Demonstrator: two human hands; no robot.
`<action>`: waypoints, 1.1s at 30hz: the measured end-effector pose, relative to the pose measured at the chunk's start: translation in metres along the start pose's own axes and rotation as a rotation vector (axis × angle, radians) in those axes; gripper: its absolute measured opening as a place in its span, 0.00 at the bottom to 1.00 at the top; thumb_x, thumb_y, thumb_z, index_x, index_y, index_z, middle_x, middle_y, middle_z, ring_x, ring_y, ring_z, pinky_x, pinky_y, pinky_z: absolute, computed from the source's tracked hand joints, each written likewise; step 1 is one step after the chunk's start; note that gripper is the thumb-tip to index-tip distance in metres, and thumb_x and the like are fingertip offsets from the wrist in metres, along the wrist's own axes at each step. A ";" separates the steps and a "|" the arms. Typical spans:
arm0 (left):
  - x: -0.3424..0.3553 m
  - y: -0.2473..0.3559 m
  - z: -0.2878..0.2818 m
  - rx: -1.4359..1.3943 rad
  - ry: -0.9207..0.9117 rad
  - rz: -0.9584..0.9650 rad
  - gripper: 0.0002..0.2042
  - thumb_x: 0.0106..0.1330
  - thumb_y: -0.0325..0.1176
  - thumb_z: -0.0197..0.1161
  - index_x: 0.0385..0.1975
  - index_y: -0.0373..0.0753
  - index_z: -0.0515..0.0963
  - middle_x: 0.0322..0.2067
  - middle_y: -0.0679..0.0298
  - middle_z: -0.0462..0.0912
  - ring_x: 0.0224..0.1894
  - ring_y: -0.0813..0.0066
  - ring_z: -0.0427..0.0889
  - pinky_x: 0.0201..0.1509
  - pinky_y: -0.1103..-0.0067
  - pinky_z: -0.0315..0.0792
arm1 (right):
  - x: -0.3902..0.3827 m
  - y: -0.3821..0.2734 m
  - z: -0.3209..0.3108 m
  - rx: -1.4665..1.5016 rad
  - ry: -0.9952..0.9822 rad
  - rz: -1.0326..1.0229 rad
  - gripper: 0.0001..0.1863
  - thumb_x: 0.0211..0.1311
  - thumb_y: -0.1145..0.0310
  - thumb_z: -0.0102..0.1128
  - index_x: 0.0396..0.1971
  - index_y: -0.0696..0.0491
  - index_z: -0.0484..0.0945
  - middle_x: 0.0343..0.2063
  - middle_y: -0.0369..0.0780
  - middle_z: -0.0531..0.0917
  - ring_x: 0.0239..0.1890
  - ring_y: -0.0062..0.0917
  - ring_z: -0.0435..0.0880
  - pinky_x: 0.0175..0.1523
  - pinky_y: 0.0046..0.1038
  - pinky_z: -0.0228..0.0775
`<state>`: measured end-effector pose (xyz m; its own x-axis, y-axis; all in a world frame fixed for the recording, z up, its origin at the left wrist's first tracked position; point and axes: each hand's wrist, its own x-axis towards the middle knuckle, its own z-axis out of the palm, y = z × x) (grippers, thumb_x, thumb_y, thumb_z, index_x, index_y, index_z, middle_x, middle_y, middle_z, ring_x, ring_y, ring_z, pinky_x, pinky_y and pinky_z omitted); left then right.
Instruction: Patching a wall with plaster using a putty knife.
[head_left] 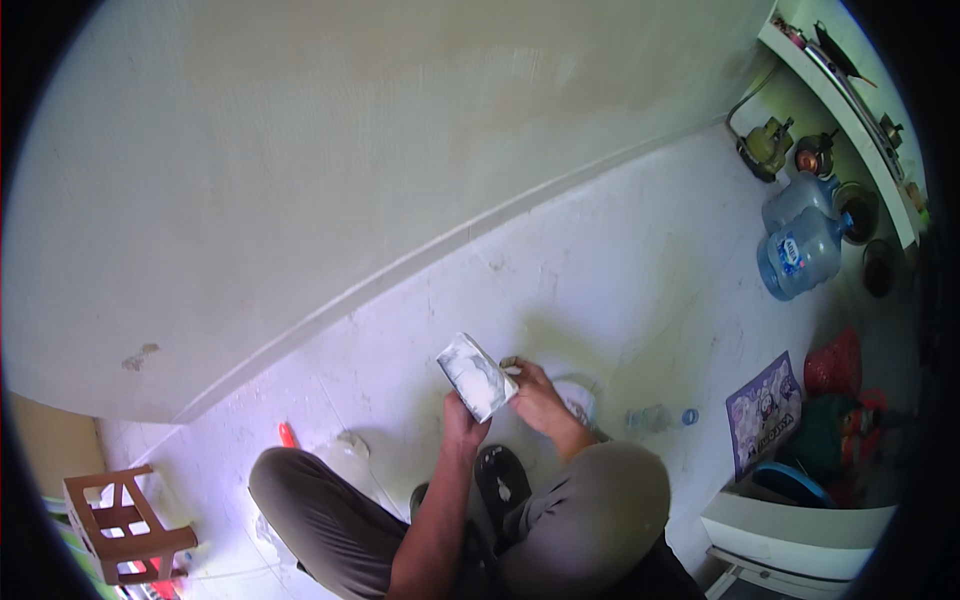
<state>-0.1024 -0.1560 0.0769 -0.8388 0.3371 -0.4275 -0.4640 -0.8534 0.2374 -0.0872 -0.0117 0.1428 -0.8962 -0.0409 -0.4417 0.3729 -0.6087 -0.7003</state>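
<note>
Above my bent knees and dark sandals [497, 478], a flat rectangular object [477, 376] smeared with white is held tilted. My left hand [465, 420] is closed on its lower edge. My right hand [532, 390] grips its right end, fingertips at the rim; whether it also holds something small I cannot make out. Beyond my right forearm a round white item [578, 398] is partly hidden, with a clear plastic bottle [650, 419] lying beside it. Left of my legs, a red-orange object [287, 435] and a pale plastic bag [340, 458] lie on the tiles.
A pale wall [330, 150] spans ahead. A brown stool [125, 520] stands lower left. At right are water jugs [800, 262], gas cylinders [763, 145] under a counter [840, 90], a purple printed sheet [760, 410], a red basket [830, 362] and a white cabinet [790, 540].
</note>
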 end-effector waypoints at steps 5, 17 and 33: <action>0.008 0.002 -0.046 -0.195 -0.219 -0.058 0.16 0.73 0.31 0.47 0.56 0.31 0.72 0.48 0.52 0.81 0.49 0.58 0.83 0.56 0.62 0.79 | -0.060 -0.039 -0.084 -1.065 0.219 -0.469 0.15 0.69 0.72 0.59 0.51 0.59 0.71 0.40 0.46 0.83 0.44 0.33 0.84 0.46 0.35 0.77; 0.008 -0.072 -0.051 0.008 -0.099 -0.281 0.24 0.73 0.33 0.40 0.67 0.31 0.65 0.62 0.52 0.75 0.60 0.61 0.77 0.62 0.66 0.75 | -0.117 -0.008 -0.204 -1.630 0.487 0.288 0.32 0.62 0.45 0.64 0.49 0.61 0.76 0.43 0.55 0.83 0.44 0.48 0.84 0.47 0.46 0.74; 0.010 -0.077 -0.051 0.243 0.033 -0.424 0.21 0.75 0.36 0.39 0.57 0.31 0.73 0.49 0.54 0.83 0.49 0.61 0.84 0.57 0.66 0.78 | -0.128 -0.034 -0.196 -1.858 0.450 0.028 0.19 0.62 0.52 0.65 0.28 0.55 0.83 0.29 0.48 0.83 0.34 0.45 0.83 0.41 0.45 0.73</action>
<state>-0.0604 -0.1075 0.0096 -0.5537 0.6190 -0.5570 -0.8193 -0.5247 0.2314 0.0616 0.1691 0.1134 -0.8807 0.3304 -0.3395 0.4076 0.8937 -0.1875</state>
